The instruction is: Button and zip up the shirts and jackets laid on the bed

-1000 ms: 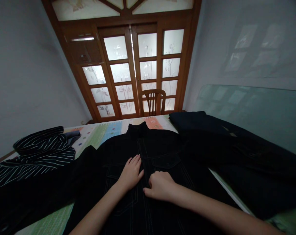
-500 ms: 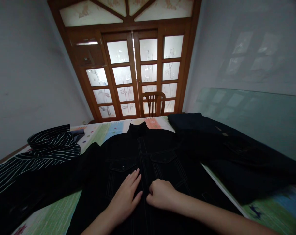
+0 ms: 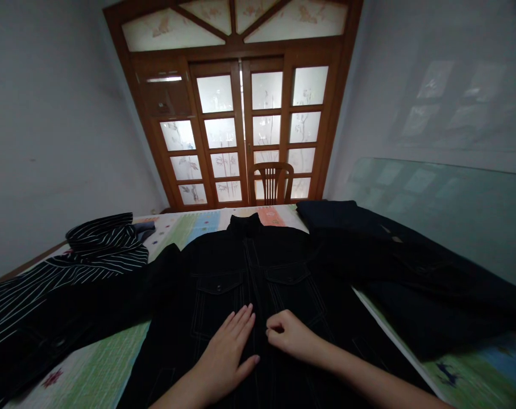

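A black denim jacket [image 3: 224, 267] with pale stitching lies front up on a table, collar away from me and sleeves spread to both sides. My left hand [image 3: 229, 355] rests flat on it just left of the button placket, fingers stretched out. My right hand [image 3: 288, 336] is curled just right of the placket, thumb and fingers pinched on the front edge of the jacket.
A black-and-white striped garment [image 3: 79, 255] lies at the left. A colourful patterned cloth [image 3: 100, 369] covers the table. A wooden chair [image 3: 271, 180] stands at the far end before wooden doors [image 3: 241, 125]. A glass sheet [image 3: 445, 204] leans on the right wall.
Both hands have slid toward me, down the front of the jacket along the placket. The camera view has tipped up slightly.
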### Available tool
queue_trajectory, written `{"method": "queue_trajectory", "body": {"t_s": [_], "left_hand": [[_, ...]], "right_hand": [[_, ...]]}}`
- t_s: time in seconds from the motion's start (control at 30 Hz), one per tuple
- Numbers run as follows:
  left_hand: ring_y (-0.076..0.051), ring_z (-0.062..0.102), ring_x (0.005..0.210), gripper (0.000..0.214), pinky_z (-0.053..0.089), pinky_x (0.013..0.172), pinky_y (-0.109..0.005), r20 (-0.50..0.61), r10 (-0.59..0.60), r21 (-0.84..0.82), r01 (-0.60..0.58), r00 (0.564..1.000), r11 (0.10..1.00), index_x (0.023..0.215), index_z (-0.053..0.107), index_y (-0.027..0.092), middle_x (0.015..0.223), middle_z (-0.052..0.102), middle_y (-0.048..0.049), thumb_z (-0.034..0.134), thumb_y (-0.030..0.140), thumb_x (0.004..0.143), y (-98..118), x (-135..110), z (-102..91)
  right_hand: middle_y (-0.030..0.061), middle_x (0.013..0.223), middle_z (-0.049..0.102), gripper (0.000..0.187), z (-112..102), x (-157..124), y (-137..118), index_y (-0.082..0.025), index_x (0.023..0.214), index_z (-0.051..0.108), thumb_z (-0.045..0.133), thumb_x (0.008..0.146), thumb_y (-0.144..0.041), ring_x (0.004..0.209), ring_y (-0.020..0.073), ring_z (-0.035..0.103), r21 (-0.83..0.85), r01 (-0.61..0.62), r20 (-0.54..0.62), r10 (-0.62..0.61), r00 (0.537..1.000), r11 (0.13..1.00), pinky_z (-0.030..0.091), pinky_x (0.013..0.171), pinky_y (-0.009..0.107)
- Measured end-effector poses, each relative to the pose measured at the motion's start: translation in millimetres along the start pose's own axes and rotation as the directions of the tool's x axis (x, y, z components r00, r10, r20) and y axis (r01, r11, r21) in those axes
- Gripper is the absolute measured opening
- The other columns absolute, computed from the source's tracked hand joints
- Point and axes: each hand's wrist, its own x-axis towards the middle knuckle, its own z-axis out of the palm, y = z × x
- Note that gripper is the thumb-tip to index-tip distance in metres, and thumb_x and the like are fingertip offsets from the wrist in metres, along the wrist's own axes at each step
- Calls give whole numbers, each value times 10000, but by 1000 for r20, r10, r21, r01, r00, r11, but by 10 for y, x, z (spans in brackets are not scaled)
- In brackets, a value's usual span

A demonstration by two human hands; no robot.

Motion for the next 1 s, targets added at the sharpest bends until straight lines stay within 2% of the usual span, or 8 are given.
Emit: {"method": "queue_trajectory", "body": {"t_s": [0.07, 0.13, 0.23, 0.33, 0.43, 0.6, 0.8, 1.0], "left_hand": [[-227, 165, 1240, 595, 247, 986, -460, -13, 2, 7, -2, 1000, 1000, 1298, 191, 122, 1360, 166, -130, 440, 330, 800, -12, -2, 15], [-229, 165, 1241, 597, 247, 986, -461, -16, 3, 15, -2, 1000, 1000, 1298, 190, 118, 1360, 170, -132, 440, 330, 800, -23, 0, 28], [-228, 161, 1244, 596, 247, 985, -465, -19, 11, 25, -10, 1000, 1000, 1303, 174, 131, 1365, 170, -122, 435, 323, 803, -26, -3, 32], [-216, 165, 1248, 611, 261, 986, -458, -51, 39, 22, -38, 998, 999, 1314, 127, 175, 1374, 170, -87, 440, 265, 798, -7, -11, 19], [-206, 169, 1251, 650, 276, 988, -446, -85, 87, 13, -86, 993, 996, 1317, 102, 216, 1377, 185, -51, 452, 188, 769, 14, -6, 6], [-218, 159, 1255, 653, 277, 985, -457, -73, 91, 15, -90, 993, 996, 1313, 134, 229, 1382, 168, -50, 460, 175, 749, 38, 30, -18], [-234, 124, 1261, 617, 231, 1000, -465, -37, 66, 43, -64, 997, 997, 1263, 299, 211, 1386, 142, -46, 490, 160, 678, 71, 148, -134], [-207, 183, 1251, 631, 213, 1009, -445, 49, 94, 18, -95, 994, 995, 1272, 281, 175, 1371, 189, -44, 486, 222, 677, 34, 262, -185]], "right_hand": [[-73, 398, 227, 254, -5, -11, -15, -171, 403, 242, 394, 602, -123, 400, 52, 229, -86, -25, -26, 22, 999, 996, 171, 384, 188], [-66, 389, 257, 245, -5, -33, -50, -162, 395, 268, 402, 597, -128, 393, 53, 245, -257, -68, -98, 44, 994, 964, 168, 397, 196], [-30, 413, 424, 202, 4, -80, -123, -152, 415, 412, 410, 616, -168, 399, 67, 346, -495, -147, -185, 62, 981, 857, 172, 415, 210], [36, 524, 592, 232, 18, -106, -195, -160, 508, 569, 389, 649, -199, 461, 114, 500, -607, -201, -191, 104, 976, 769, 211, 424, 215], [77, 612, 647, 273, 20, -90, -250, -169, 594, 639, 379, 665, -212, 555, 173, 588, -642, -238, -183, 156, 971, 729, 298, 454, 223], [113, 686, 663, 302, -16, -43, -310, -148, 696, 672, 381, 690, -229, 640, 231, 622, -646, -265, -148, 223, 963, 716, 413, 519, 267], [141, 762, 662, 308, -31, -40, -390, -111, 780, 673, 385, 704, -190, 699, 260, 624, -711, -227, -99, 225, 969, 665, 463, 578, 312], [140, 778, 662, 294, -66, -22, -465, -106, 799, 672, 407, 706, -190, 727, 263, 621, -734, -232, -69, 270, 960, 638, 473, 622, 334]]}}
